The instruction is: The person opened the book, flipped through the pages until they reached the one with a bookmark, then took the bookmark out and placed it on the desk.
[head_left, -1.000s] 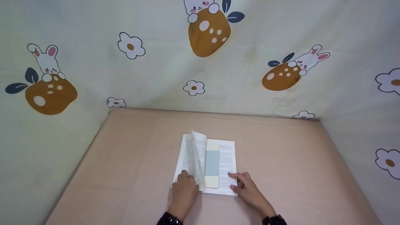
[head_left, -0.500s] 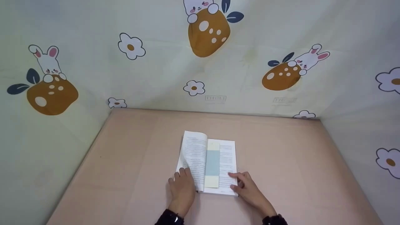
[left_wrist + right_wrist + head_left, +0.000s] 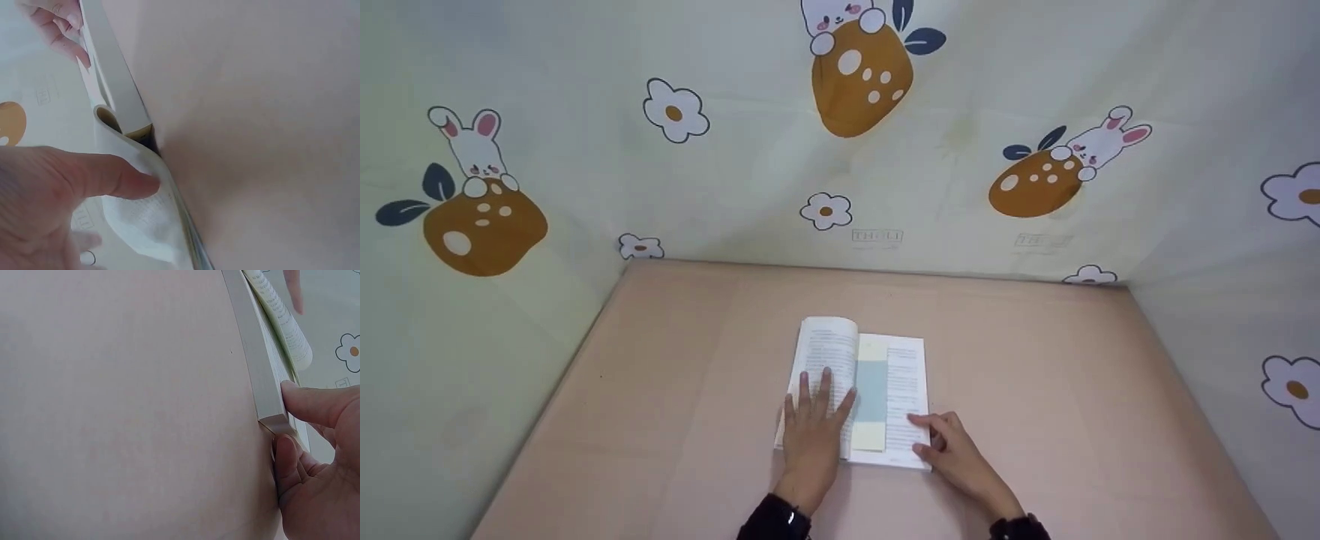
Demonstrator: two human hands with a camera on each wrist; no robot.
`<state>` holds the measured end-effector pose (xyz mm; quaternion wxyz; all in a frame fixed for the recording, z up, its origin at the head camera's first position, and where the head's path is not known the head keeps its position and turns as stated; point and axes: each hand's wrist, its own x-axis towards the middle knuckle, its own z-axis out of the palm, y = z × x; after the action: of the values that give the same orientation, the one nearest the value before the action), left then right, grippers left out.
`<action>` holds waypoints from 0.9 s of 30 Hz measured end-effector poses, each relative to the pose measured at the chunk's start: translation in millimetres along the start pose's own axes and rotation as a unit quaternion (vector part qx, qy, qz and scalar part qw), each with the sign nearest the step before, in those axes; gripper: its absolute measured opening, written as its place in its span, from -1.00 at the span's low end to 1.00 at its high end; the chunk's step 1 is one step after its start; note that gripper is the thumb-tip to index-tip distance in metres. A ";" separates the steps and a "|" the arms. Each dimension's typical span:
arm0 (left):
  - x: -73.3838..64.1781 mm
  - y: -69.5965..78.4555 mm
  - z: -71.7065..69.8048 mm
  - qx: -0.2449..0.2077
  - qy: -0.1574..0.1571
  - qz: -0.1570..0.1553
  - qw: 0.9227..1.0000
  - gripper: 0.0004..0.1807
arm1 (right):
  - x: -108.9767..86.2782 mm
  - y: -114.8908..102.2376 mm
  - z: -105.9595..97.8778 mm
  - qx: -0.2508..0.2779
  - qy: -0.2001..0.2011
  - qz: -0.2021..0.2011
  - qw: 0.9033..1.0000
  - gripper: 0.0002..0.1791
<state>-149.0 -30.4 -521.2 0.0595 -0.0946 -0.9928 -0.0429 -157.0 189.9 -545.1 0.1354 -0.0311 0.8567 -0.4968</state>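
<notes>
An open book (image 3: 906, 382) lies on the table, its left pages bulging up near the spine. My left hand (image 3: 812, 431) rests flat on the left page with straight, spread fingers; in the left wrist view its thumb (image 3: 132, 183) lies along that page. My right hand (image 3: 964, 457) grips the book's lower right edge, thumb (image 3: 309, 402) on top of the pages and curled fingers at the side. Along the inner part of the right page lies a bookmark-like strip (image 3: 871, 394), blue in the middle and pale yellow at both ends.
The table (image 3: 697, 360) has a plain pinkish-beige covering. Pale cloth walls (image 3: 750, 165) printed with rabbits, orange fruit shapes and flowers enclose it at the back and both sides.
The lifted page has gone over to the left and now lies on the left stack. My left hand has moved from its lower left edge onto it, fingers spreading. The right hand has stayed put.
</notes>
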 end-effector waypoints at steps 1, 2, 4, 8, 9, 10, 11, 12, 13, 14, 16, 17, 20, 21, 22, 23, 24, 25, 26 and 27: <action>-0.4 1.0 -0.2 -0.004 -0.007 0.012 1.000 -0.24 | 0.1 0.0 -0.1 -0.001 0.000 -0.002 1.000 -0.52; -0.6 2.0 0.2 -0.015 -0.015 0.020 1.000 -0.26 | 0.2 0.1 -0.2 -0.003 0.001 -0.005 1.000 -0.52; -0.4 3.3 1.3 -0.028 -0.031 0.029 0.999 -0.28 | 0.2 0.1 -0.1 -0.004 0.001 -0.009 1.000 -0.53; 0.0 3.3 2.8 -0.055 -0.036 0.034 0.997 -0.28 | -0.1 -0.3 0.1 -0.003 0.000 -0.010 1.000 -0.53; 0.0 2.7 2.8 -0.062 -0.034 0.035 0.997 -0.27 | -0.2 -0.3 0.3 -0.002 -0.001 -0.009 1.000 -0.53; -0.2 1.9 2.5 -0.071 -0.033 0.036 0.996 -0.25 | -0.3 -0.2 0.4 -0.001 0.000 -0.008 1.000 -0.53; -0.2 1.2 1.9 -0.080 -0.032 0.037 0.996 -0.24 | -0.5 0.0 0.5 -0.002 0.001 -0.010 1.000 -0.52; 0.0 0.4 1.5 -0.088 -0.031 0.038 0.995 -0.22 | -0.7 0.3 0.7 -0.001 0.002 -0.011 1.000 -0.52; 0.6 -0.6 0.8 -0.100 -0.033 0.038 0.994 -0.21 | -0.8 0.5 1.4 -0.002 0.004 -0.012 1.000 -0.52; 1.2 -1.7 -0.1 -0.109 -0.036 0.038 0.993 -0.20 | -1.0 0.6 2.5 -0.002 0.006 -0.011 1.000 -0.52; 3.1 -3.3 -1.5 -0.125 -0.051 0.036 0.990 -0.19 | -2.2 0.0 5.4 -0.005 0.017 -0.008 1.000 -0.52; 4.3 -3.8 -2.2 -0.135 -0.058 0.034 0.989 -0.19 | -2.9 -0.5 7.5 -0.010 0.025 -0.005 1.000 -0.52; 7.5 -4.8 -5.2 -0.157 -0.086 0.026 0.983 -0.21 | -5.5 -5.5 15.2 -0.039 0.060 0.003 0.997 -0.53; 8.4 -5.0 -6.1 -0.160 -0.093 0.024 0.983 -0.26 | -6.4 -8.5 18.5 -0.061 0.076 0.006 0.995 -0.53; 9.0 -5.2 -6.9 -0.164 -0.095 0.025 0.982 -0.32 | -7.3 -11.7 21.8 -0.085 0.093 0.006 0.992 -0.54; 9.4 -5.6 -7.9 -0.166 -0.096 0.027 0.981 -0.37 | -7.9 -15.1 24.9 -0.109 0.109 0.007 0.988 -0.56; 9.7 -5.9 -8.9 -0.169 -0.099 0.029 0.980 -0.41 | -8.5 -19.1 28.0 -0.130 0.123 0.008 0.984 -0.58; 9.9 -6.3 -10.0 -0.174 -0.100 0.030 0.979 -0.45 | -8.8 -22.9 31.4 -0.154 0.132 0.009 0.979 -0.60; 10.1 -6.6 -11.1 -0.177 -0.101 0.031 0.979 -0.48 | -8.9 -26.2 34.7 -0.177 0.141 0.010 0.974 -0.62; 10.4 -6.8 -12.3 -0.183 -0.103 0.031 0.977 -0.49 | -9.2 -29.3 37.5 -0.195 0.145 0.008 0.970 -0.63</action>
<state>-159.1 -36.4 -508.3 -0.0602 -0.1382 -0.9656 -0.2117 -140.6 145.3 -535.7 0.0045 0.0222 0.9478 -0.3182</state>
